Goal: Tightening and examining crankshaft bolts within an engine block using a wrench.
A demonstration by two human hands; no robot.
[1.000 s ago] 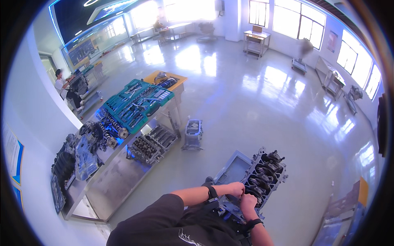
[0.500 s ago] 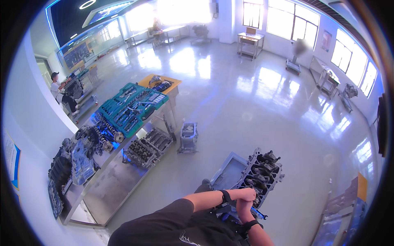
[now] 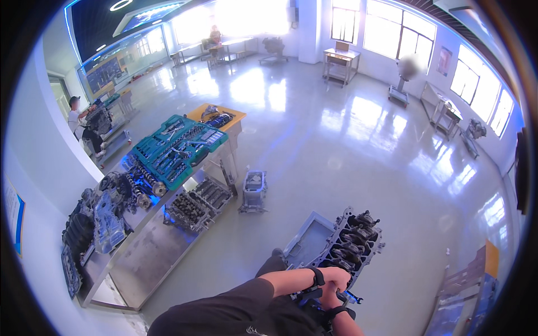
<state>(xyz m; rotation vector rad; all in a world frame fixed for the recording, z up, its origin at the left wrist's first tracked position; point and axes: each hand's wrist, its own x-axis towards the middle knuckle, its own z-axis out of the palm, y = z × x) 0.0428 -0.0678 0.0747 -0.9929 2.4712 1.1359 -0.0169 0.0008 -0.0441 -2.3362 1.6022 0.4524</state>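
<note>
While both hands, left hand [image 3: 340, 276] and right hand [image 3: 332, 297], close together on a blue-handled tool [image 3: 352, 297] (grip partly hidden), the engine block [image 3: 353, 245] sits just beyond them on its stand.

Both hands, left [image 3: 338, 277] over right [image 3: 329, 298], at the engine block's [image 3: 354, 245] near end.

workbench [image 3: 162, 246] | teal socket trays [image 3: 174, 147], engine parts [image 3: 193, 204]
</note>
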